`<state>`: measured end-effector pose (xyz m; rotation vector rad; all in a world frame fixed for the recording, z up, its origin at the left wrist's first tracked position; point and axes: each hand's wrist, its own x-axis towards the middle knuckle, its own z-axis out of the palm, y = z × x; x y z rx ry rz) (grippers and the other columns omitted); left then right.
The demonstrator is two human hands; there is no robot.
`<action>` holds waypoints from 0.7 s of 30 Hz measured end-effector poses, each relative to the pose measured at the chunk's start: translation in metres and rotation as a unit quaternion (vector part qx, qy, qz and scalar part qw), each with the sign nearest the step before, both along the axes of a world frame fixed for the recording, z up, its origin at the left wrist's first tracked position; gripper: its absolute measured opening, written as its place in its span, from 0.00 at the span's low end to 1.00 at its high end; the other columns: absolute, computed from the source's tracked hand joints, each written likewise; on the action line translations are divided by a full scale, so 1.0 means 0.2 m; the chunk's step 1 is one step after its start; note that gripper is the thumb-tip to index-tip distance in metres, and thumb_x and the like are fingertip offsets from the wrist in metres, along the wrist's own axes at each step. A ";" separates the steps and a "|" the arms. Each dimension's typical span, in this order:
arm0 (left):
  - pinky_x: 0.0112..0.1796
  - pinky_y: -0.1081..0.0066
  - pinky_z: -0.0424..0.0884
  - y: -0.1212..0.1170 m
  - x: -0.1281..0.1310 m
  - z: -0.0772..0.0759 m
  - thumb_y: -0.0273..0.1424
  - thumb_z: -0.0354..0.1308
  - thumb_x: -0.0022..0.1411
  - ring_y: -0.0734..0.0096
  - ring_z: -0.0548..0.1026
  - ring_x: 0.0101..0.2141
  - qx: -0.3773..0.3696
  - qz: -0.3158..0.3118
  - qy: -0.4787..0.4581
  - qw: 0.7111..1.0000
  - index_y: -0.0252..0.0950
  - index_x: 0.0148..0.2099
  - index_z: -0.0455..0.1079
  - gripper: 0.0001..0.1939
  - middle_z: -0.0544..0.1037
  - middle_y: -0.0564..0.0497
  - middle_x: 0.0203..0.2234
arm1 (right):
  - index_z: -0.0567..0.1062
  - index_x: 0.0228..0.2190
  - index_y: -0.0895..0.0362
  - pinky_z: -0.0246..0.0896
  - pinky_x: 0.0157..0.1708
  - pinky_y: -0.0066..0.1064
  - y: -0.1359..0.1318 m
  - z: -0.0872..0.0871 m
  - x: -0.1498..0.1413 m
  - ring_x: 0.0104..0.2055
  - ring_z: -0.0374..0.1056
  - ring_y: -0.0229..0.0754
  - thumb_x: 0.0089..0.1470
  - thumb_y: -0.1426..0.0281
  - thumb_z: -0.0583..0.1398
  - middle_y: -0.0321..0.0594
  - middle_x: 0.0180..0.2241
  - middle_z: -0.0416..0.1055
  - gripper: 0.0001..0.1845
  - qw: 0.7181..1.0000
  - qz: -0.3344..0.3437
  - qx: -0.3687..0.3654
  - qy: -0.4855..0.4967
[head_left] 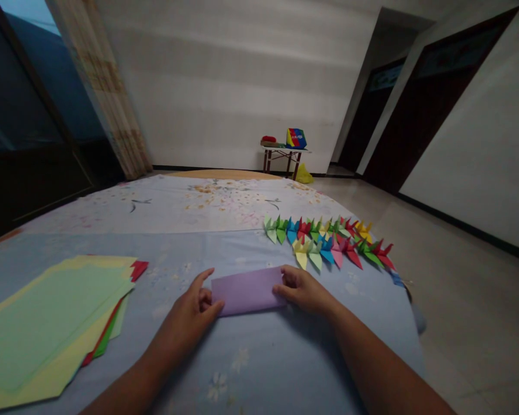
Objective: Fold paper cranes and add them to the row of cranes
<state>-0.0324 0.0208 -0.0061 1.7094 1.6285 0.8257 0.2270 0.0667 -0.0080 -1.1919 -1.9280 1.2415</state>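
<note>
A purple sheet of paper [248,291], folded into a long rectangle, is between my two hands just above or on the blue flowered tablecloth. My left hand [199,302] grips its left end, thumb on the near face and index finger raised beyond the edge. At the right end, my right hand [300,288] pinches the paper between thumb and curled fingers. Folded paper cranes [326,251] in many colours stand in two rows past my right hand. To the left lies a stack of coloured paper [60,323], pale green on top, with yellow, red and green edges showing.
The table's cloth [225,369] is blue near me and white with flowers farther off. Its right edge drops to a tiled floor [467,311]. By the far wall stands a small table [281,151] bearing a colourful box [296,138]. A yellow bag [303,174] sits beside it.
</note>
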 end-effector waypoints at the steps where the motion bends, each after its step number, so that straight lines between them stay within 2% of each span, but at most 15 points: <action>1: 0.30 0.70 0.67 -0.01 0.01 0.00 0.37 0.52 0.54 0.71 0.71 0.24 0.006 0.008 -0.003 1.000 0.34 0.60 0.45 0.34 0.68 0.56 0.26 | 0.67 0.42 0.60 0.50 0.21 0.22 -0.01 0.01 0.00 0.21 0.56 0.31 0.49 0.67 0.58 0.28 0.20 0.59 0.18 1.000 -0.006 -0.004 -0.015; 3: 0.33 0.68 0.68 -0.04 0.02 0.00 0.36 0.50 0.56 0.70 0.73 0.27 0.023 0.020 0.023 0.999 0.34 0.60 0.43 0.33 0.70 0.53 0.30 | 0.63 0.48 0.59 0.50 0.21 0.22 -0.02 0.01 -0.01 0.21 0.56 0.31 0.48 0.69 0.58 0.27 0.19 0.59 0.24 0.998 -0.017 -0.002 -0.053; 5: 0.36 0.66 0.68 -0.05 0.04 0.00 0.36 0.48 0.57 0.67 0.74 0.31 0.032 0.022 0.074 0.996 0.36 0.57 0.48 0.26 0.72 0.51 0.32 | 0.61 0.51 0.58 0.50 0.23 0.23 -0.03 0.02 -0.01 0.22 0.58 0.31 0.47 0.70 0.58 0.27 0.20 0.61 0.28 0.995 -0.021 0.008 -0.098; 9: 0.33 0.66 0.68 -0.07 0.05 0.02 0.37 0.44 0.60 0.65 0.74 0.30 0.018 0.015 0.157 0.987 0.38 0.48 0.55 0.14 0.73 0.50 0.31 | 0.58 0.53 0.57 0.52 0.26 0.24 -0.04 0.02 -0.02 0.25 0.62 0.34 0.48 0.70 0.58 0.29 0.22 0.65 0.31 0.986 -0.021 0.034 -0.161; 12: 0.33 0.67 0.67 -0.07 0.06 0.04 0.35 0.43 0.61 0.66 0.73 0.31 0.022 -0.026 0.209 0.977 0.39 0.40 0.61 0.09 0.73 0.51 0.29 | 0.57 0.53 0.56 0.52 0.27 0.25 -0.04 0.02 -0.02 0.26 0.63 0.35 0.49 0.69 0.58 0.31 0.24 0.66 0.30 0.982 -0.026 0.050 -0.181; 14: 0.36 0.67 0.66 -0.07 0.06 0.04 0.34 0.43 0.61 0.66 0.73 0.33 0.036 -0.055 0.233 0.970 0.39 0.38 0.64 0.10 0.73 0.50 0.31 | 0.59 0.52 0.56 0.52 0.27 0.25 -0.05 0.02 -0.03 0.27 0.63 0.35 0.49 0.68 0.57 0.32 0.25 0.67 0.28 0.979 -0.027 0.052 -0.197; 17: 0.40 0.66 0.66 -0.07 0.06 0.03 0.34 0.43 0.62 0.66 0.72 0.37 0.049 -0.067 0.250 0.965 0.39 0.42 0.67 0.13 0.73 0.48 0.35 | 0.60 0.51 0.56 0.51 0.28 0.25 -0.05 0.03 -0.04 0.28 0.63 0.36 0.49 0.68 0.57 0.34 0.26 0.68 0.26 0.973 -0.030 0.047 -0.223; 21: 0.41 0.66 0.67 -0.06 0.05 0.01 0.35 0.42 0.63 0.66 0.72 0.38 0.048 -0.081 0.249 0.964 0.39 0.43 0.69 0.15 0.73 0.48 0.35 | 0.57 0.53 0.56 0.50 0.28 0.25 -0.06 0.04 -0.04 0.28 0.64 0.37 0.49 0.68 0.57 0.35 0.26 0.69 0.29 0.969 -0.030 0.039 -0.242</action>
